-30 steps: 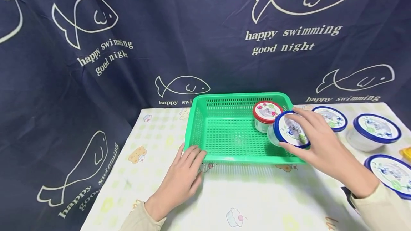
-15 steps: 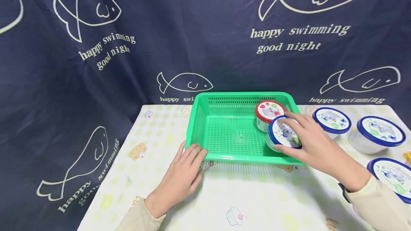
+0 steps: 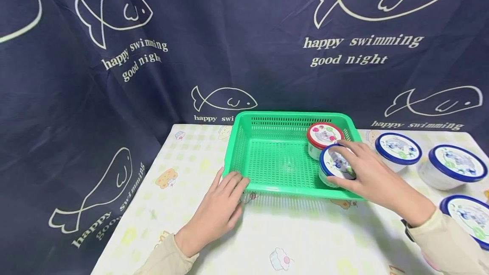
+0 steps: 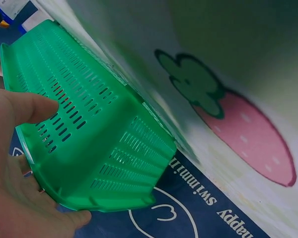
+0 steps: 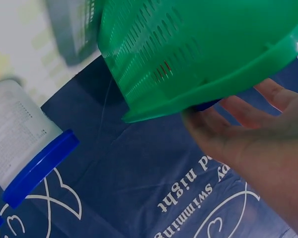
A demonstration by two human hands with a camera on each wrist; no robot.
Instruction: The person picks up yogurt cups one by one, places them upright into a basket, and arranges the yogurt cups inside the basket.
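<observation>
The green basket (image 3: 282,190) lies on the table, its side wall also filling much of the left wrist view (image 4: 89,163). My left hand (image 3: 215,211) grips its front left corner, thumb on the outer wall and fingers over the rim. In the basket's right part my right hand (image 3: 376,177) holds a blue-lidded tub (image 3: 336,162) by its lid, in front of a red-lidded tub (image 3: 324,136) and close against it. From the right wrist, the basket wall (image 5: 188,54) hides most of the held tub, and the hand (image 5: 258,134) reaches over the rim.
Right of the basket stand several blue-lidded tubs: one near its back right corner (image 3: 398,148), one further right (image 3: 457,162), one nearer the front (image 3: 467,217). A dark blue curtain (image 3: 267,46) hangs behind the table.
My right hand has lowered the blue-lidded tub into the basket and moved it slightly left, and its lid looks more level. My left hand has kept its grip on the corner.
</observation>
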